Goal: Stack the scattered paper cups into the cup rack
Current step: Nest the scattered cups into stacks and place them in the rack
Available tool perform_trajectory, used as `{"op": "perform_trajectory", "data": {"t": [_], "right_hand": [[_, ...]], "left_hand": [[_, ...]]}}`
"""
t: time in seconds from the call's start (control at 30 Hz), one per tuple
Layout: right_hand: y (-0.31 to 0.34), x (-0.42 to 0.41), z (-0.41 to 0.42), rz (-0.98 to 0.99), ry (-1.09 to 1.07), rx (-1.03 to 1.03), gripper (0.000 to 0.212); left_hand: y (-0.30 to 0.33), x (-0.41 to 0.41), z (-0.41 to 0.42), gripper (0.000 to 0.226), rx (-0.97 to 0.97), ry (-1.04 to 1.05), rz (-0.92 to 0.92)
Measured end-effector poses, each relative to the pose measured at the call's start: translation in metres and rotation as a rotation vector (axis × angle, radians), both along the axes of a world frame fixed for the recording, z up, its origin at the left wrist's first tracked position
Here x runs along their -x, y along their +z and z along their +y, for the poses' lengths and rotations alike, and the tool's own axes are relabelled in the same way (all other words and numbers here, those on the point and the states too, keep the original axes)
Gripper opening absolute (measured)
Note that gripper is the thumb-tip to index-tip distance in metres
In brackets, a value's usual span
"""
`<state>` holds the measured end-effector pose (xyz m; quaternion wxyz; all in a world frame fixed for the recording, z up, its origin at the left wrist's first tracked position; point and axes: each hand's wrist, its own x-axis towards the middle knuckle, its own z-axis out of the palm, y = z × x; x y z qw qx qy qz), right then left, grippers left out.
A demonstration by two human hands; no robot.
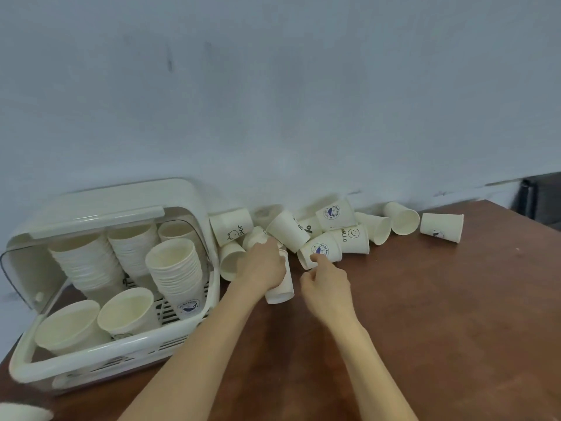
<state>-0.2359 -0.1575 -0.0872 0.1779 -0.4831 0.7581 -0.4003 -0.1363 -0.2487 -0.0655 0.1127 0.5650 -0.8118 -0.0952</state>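
My left hand (264,265) grips a short stack of white paper cups (280,291) lying on the brown table (440,314), just right of the cup rack. My right hand (323,279) reaches toward a tipped cup with a blue round logo (326,249), its fingertips touching the cup's side. Behind them, several white cups lie scattered along the wall, among them a "HELLO" smiley cup (352,238) and a far-right cup (441,227). The white cup rack (100,358) at the left stands with its lid up and holds several tall cup stacks (176,268).
A pale wall (273,101) runs close behind the cups. The table's right corner lies near a dark object (543,199). Another white cup edge (21,413) shows at the bottom left corner.
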Motion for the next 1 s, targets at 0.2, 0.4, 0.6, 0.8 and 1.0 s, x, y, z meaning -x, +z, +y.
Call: {"op": "perform_trajectory", "data": {"t": [0.2,0.4,0.6,0.8,1.0], "right_hand": [[-0.004,0.008,0.001,-0.003,-0.049,-0.051,0.041],[-0.004,0.022,-0.010,-0.021,-0.132,-0.065,0.048],[-0.008,0.033,-0.047,-0.057,-0.248,-0.071,0.050],[-0.010,0.048,-0.068,-0.125,-0.279,-0.059,0.065],[-0.017,0.050,-0.069,-0.124,-0.293,-0.050,0.026]], "left_hand": [[0.010,-0.016,0.046,0.018,0.083,-0.013,0.195],[0.023,-0.042,0.081,0.016,0.145,-0.023,0.399],[0.024,-0.058,0.100,0.014,0.183,-0.005,0.544],[0.021,-0.071,0.108,0.007,0.188,-0.067,0.634],[0.013,-0.077,0.111,0.010,0.156,-0.030,0.706]]}}
